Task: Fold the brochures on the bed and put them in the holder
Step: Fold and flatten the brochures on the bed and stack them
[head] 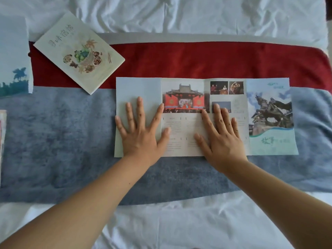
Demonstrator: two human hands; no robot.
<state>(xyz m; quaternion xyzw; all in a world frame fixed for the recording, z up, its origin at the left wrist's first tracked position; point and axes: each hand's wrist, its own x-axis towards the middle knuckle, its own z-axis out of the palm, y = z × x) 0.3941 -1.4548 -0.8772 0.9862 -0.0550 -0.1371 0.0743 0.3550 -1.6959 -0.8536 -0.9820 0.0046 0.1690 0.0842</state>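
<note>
An unfolded brochure (185,90) lies flat on the bed, with a pale blue panel at its left, a red stage photo in the middle and a horse statue picture on its right panel. My left hand (142,130) presses flat on the left panel, fingers spread. My right hand (221,133) presses flat on the middle-right part, fingers straight. A folded cream brochure (79,53) with a food drawing lies at the upper left. The holder is not in view.
The brochures lie on a grey-blue and red bed runner (53,141) across white sheets (179,15). A blue-sky brochure (14,56) shows at the far left edge. Another printed sheet (2,133) peeks in at the left border.
</note>
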